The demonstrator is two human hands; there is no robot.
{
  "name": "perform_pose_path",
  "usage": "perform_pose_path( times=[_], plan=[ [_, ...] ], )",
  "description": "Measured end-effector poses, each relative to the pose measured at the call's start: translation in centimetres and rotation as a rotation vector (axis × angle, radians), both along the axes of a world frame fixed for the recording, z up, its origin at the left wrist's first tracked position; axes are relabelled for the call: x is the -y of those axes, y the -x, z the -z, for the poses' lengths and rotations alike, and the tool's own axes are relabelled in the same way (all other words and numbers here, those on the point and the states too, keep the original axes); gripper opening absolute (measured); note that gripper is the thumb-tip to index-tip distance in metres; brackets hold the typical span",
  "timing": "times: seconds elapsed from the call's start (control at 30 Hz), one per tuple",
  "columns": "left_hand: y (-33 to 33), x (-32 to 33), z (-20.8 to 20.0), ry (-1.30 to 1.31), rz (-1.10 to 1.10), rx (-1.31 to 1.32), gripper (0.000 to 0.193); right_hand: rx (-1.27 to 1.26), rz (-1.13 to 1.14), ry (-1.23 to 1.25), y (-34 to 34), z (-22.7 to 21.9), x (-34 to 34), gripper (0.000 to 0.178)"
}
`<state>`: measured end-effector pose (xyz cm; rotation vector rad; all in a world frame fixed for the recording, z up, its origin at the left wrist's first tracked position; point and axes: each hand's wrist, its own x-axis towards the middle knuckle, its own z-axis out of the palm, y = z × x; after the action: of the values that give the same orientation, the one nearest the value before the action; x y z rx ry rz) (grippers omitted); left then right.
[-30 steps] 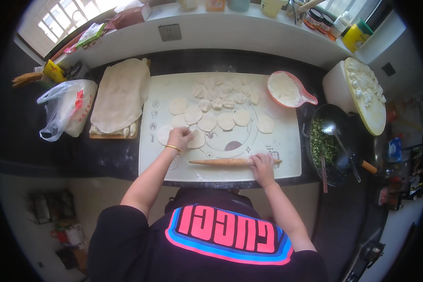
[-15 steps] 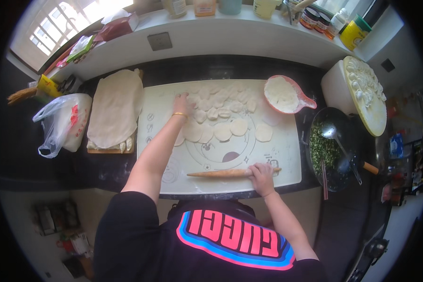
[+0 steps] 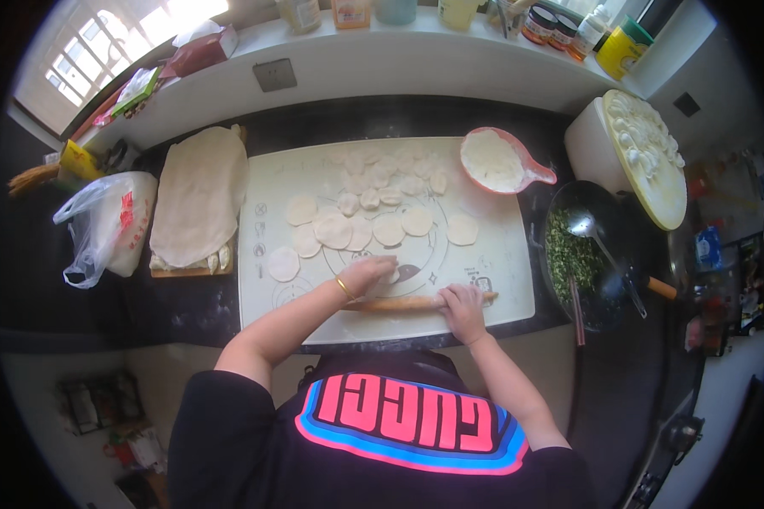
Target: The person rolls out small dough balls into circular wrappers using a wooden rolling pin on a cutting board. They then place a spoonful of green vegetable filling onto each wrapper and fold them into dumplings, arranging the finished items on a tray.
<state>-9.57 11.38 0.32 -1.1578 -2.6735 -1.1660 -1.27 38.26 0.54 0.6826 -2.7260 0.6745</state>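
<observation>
My right hand (image 3: pixel 463 312) is closed around the right part of a tapered wooden rolling pin (image 3: pixel 399 304), which lies across the near side of a pale printed kneading mat (image 3: pixel 514 280). Just behind the pin, my left hand (image 3: pixel 370 276) has its fingers closed on a small pale piece of dough, mostly covered by them. Round rolled wrappers (image 3: pixel 389 229) lie in a loose row across the middle of the mat. Beyond them sit several small flattened dough pieces (image 3: pixel 370 198), dusted with flour.
A pink-rimmed bowl of flour (image 3: pixel 494 161) stands at the mat's far right. Right of it are a wok (image 3: pixel 598 310) of chopped green filling with a metal ladle (image 3: pixel 582 224), and a white bin (image 3: pixel 590 140) topped by dumplings. To the left lie a dough-coloured sheet (image 3: pixel 197 195) and a plastic bag (image 3: pixel 132 222).
My left hand has come from the far left of the mat toward me, beside the rolling pin, with a dough piece in its fingers. My right hand stays on the pin.
</observation>
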Motion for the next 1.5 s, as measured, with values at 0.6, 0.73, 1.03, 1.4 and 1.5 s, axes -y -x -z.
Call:
perform_pose_path(
  times=[0.6, 0.73, 1.03, 1.4, 1.5],
  plan=[
    [-7.1, -1.9, -2.0, 0.483, 0.002, 0.229, 0.072, 0.098, -0.115, -0.1, -0.6, -2.0, -0.8, 0.037],
    [-7.0, -1.7, -2.7, 0.524, -0.055, 0.267, 0.07, 0.17, -0.114, -0.092, -0.1, -2.6, -0.4, 0.039],
    [-7.8, 0.8, -1.8, 0.638, -0.701, 0.195, 0.07, 0.178, -0.074, -0.174, 3.7, -1.3, 2.9, 0.048],
    [-7.6, 1.3, -2.1, 0.675, -0.651, 0.272, 0.071, 0.382, 0.064, -0.34, 1.2, -2.3, 4.1, 0.079],
    [-2.4, 1.6, -1.7, 0.501, -0.844, 0.16, 0.068, 0.179, 0.158, -0.304, 7.2, -0.9, 5.7, 0.078]
  ],
)
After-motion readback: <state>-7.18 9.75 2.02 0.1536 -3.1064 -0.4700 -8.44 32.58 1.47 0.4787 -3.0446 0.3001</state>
